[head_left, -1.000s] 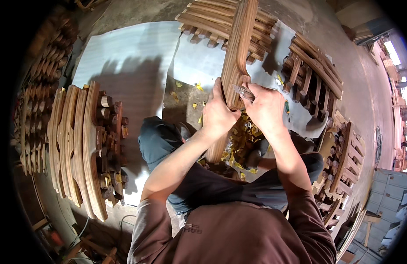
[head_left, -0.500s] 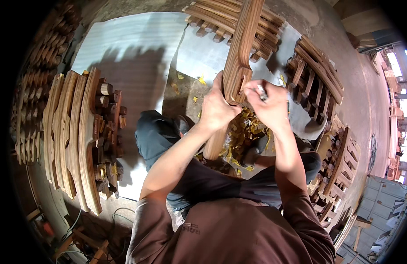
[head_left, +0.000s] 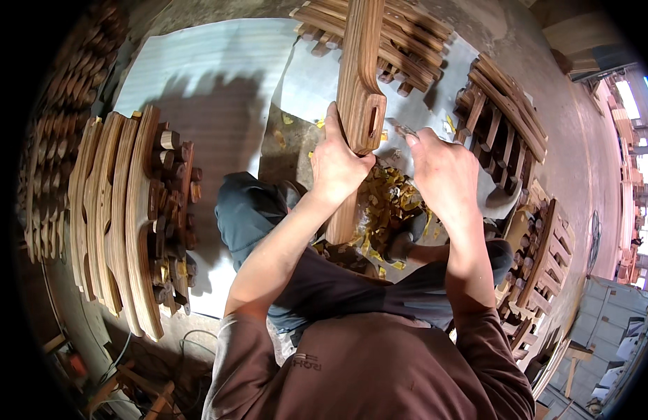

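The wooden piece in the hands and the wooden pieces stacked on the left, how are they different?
The wooden piece is a single part, gripped by the left hand, with the right hand close beside it; the stacked pieces lie untouched on the floor. The held one points away from the person and shows a slot; the stacked ones stand on edge, packed side by side. Both are brown, curved wood.

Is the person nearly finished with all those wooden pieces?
Can't tell exactly. Yellow shavings already litter the floor. Now the left hand grips a slotted wooden piece while the right hand holds a small tool beside its slot. Stacks of similar pieces lie around; which are done is unclear.
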Action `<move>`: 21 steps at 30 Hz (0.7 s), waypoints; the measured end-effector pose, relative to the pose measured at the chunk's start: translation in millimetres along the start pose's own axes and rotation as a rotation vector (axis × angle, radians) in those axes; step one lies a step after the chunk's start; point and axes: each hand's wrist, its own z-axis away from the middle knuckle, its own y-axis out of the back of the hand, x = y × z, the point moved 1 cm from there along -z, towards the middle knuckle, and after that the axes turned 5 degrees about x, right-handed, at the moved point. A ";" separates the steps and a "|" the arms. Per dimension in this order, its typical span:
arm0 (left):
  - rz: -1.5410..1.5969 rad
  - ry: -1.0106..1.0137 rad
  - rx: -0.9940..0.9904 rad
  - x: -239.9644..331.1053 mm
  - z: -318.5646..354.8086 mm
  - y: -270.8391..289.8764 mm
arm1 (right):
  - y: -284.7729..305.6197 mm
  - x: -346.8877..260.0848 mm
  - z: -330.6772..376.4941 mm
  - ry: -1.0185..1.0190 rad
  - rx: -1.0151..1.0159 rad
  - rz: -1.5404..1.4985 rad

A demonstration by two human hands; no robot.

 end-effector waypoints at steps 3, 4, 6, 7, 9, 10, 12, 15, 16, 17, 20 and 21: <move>-0.120 -0.062 0.066 0.3 1.5 -1.2 | -3.7 -2.4 -8.1 0.006 -0.051 0.043; -0.145 -0.078 0.061 1.2 2.8 -1.9 | -5.5 -2.6 -10.7 0.015 -0.062 0.063; -0.196 -0.108 0.054 2.4 5.5 -2.1 | -11.6 -1.0 -15.2 0.003 -0.020 0.099; -0.219 -0.116 0.050 2.7 5.3 -1.3 | -15.6 -0.6 -16.5 -0.001 0.001 0.116; -0.265 -0.129 0.042 2.9 5.0 1.2 | -25.2 -1.0 -16.9 -0.002 0.000 0.114; -0.269 -0.126 0.041 0.9 5.7 0.9 | -29.6 -2.0 -16.0 -0.002 -0.001 0.112; -0.277 -0.123 0.040 -1.3 6.2 -1.0 | -35.0 -4.8 -12.0 0.002 -0.040 0.084; -0.317 -0.149 0.036 0.4 5.8 0.6 | -44.4 0.0 -10.9 0.045 0.046 0.063; -0.331 -0.169 0.036 1.2 4.4 1.1 | -47.7 4.8 -11.0 0.064 0.098 0.061; -0.327 -0.137 0.009 1.2 0.7 2.1 | -52.6 15.3 -13.7 0.004 -0.016 -0.143; -0.265 -0.116 0.026 0.5 0.2 -1.1 | -57.0 37.5 -21.1 -0.169 -0.264 -0.653; -0.207 -0.097 0.030 -0.2 -0.5 -0.4 | -54.8 37.0 -19.8 -0.219 -0.294 -0.753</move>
